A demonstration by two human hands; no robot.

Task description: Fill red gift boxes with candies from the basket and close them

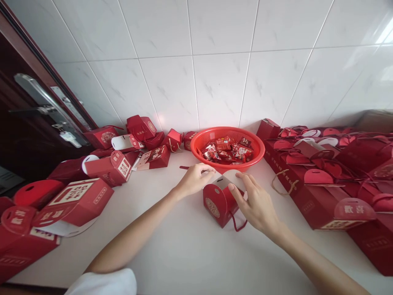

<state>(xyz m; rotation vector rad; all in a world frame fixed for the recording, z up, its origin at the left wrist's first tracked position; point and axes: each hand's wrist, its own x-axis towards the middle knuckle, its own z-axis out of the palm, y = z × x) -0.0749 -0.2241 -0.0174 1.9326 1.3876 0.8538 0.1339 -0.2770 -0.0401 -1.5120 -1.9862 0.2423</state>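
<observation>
A small red gift box (219, 205) stands on the white table in front of me, its top flaps raised and pale inside. A gold round pattern marks its near side, and a dark red cord handle (239, 225) hangs from its right side. My right hand (256, 200) grips the box's right flap, thumb on the near side and fingers over the top. My left hand (195, 179) is closed at the far left edge of the box, fingertips pinched together; what lies between them is hidden. Just behind the box is a red plastic basket (196, 147) of wrapped sweets (225, 149).
Several red gift boxes (107, 168) lie in a loose pile along the left. On the right, a large red carton (284, 172) with a rope handle stands beside many more boxes (328, 200). A tiled wall backs the table; a door with a metal handle (46, 108) is at left.
</observation>
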